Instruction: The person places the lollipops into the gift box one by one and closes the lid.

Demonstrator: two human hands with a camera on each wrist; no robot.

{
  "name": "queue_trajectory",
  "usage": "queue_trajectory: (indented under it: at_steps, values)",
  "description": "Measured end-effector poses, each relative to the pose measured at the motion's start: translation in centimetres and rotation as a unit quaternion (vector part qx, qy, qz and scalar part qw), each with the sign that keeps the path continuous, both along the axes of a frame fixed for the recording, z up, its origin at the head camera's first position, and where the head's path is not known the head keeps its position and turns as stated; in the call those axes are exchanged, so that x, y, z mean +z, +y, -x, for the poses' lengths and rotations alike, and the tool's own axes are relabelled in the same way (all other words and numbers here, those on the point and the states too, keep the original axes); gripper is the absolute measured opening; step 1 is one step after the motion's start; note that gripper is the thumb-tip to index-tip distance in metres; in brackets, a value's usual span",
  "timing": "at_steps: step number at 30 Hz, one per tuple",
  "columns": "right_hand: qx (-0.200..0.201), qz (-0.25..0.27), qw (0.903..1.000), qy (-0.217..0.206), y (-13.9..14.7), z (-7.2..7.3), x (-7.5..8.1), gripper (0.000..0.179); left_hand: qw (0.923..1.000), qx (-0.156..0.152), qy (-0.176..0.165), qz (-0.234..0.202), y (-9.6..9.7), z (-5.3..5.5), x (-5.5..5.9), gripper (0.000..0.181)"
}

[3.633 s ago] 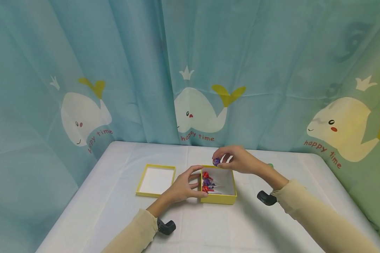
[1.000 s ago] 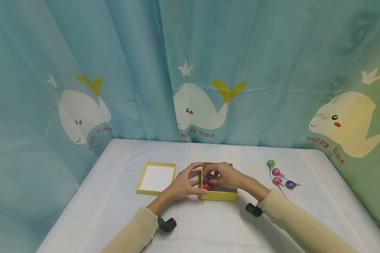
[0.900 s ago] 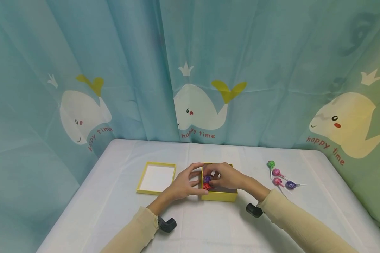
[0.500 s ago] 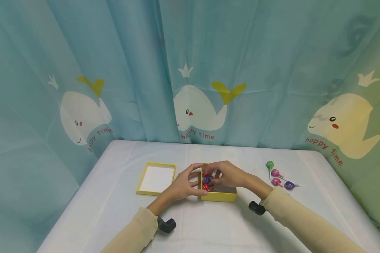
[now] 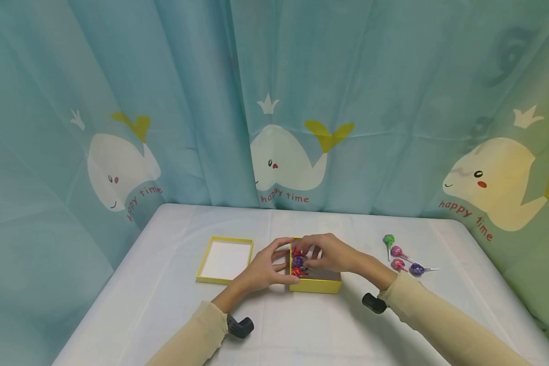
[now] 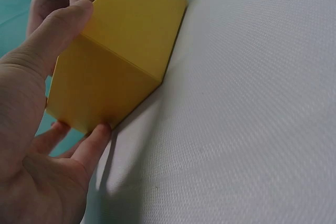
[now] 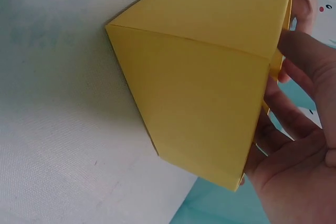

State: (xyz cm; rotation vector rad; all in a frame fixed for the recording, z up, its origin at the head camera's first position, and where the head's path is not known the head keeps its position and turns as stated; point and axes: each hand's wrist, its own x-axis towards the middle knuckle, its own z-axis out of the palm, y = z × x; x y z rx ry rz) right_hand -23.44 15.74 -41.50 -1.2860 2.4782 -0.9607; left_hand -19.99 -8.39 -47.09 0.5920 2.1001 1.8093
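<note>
In the head view an open yellow box (image 5: 317, 286) sits mid-table. Two red-wrapped lollipops and a purple lollipop (image 5: 298, 262) lie along its left side. My left hand (image 5: 264, 267) grips the box's left end, its thumb at the near corner and its fingers along the left side. My right hand (image 5: 331, 252) reaches into the box from the right, with bent fingers over the rear red lollipop (image 5: 296, 251) and the thumb beside the purple one. In the right wrist view the box wall (image 7: 194, 98) hides its fingertips, so whether it pinches a lollipop does not show.
Left of the box lies its yellow-rimmed lid (image 5: 226, 260), white inside up. To the right are a green lollipop (image 5: 388, 239), two pink lollipops and another purple lollipop (image 5: 416, 269). A whale-print curtain (image 5: 201, 101) hangs behind the white-covered table (image 5: 302, 335).
Earlier my right hand held a purple lollipop above the box's back edge. Since then it has lowered into the box, and over the last second it has risen slightly. My left hand stays put.
</note>
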Motion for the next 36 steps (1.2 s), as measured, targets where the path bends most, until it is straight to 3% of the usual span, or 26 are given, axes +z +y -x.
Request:
queue_trajectory:
  at_steps: [10,21,36]
  values:
    - [-0.050,0.011,0.9984,0.025,1.2,0.1,1.8,0.035,1.0000,0.003,-0.002,-0.001,0.0,0.0,-0.1,0.091]
    - [-0.104,0.017,0.9917,0.073,5.2,0.5,3.1,0.031,0.9999,0.012,-0.007,0.002,0.0,0.0,-0.1,0.093]
    - [-0.211,0.007,0.9702,0.120,12.4,0.2,4.0,0.031,0.9999,0.010,-0.003,0.006,0.0,0.1,-0.2,0.094]
